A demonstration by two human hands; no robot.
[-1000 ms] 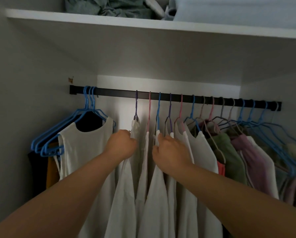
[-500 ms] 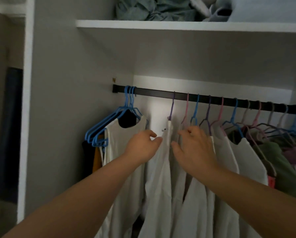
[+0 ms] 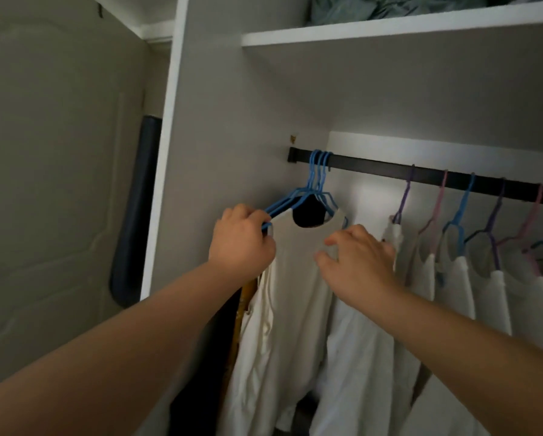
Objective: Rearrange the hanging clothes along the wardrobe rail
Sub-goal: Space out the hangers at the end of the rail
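Observation:
A black rail [image 3: 374,169] runs across the wardrobe. At its left end hang three blue hangers [image 3: 316,176] bunched together; the front one carries a cream sleeveless top [image 3: 292,278]. My left hand [image 3: 240,243] is closed around the left arm of these blue hangers and the top's shoulder. My right hand [image 3: 356,258] hovers in front of the top's right shoulder with fingers spread and curled, holding nothing. To the right, several white garments [image 3: 459,287] hang on purple, pink and blue hangers. A dark and a mustard garment [image 3: 243,306] hang behind the cream top.
The wardrobe's grey side wall [image 3: 226,136] stands right beside the blue hangers. A white shelf [image 3: 389,28] with folded grey-green fabric lies above. Left of the wardrobe are a pale door [image 3: 49,152] and a dark upright cushion-like object [image 3: 136,215].
Both hands moved left from the white garments to the cream top on the blue hangers. My left hand closed on the hanger's arm. The view swung left.

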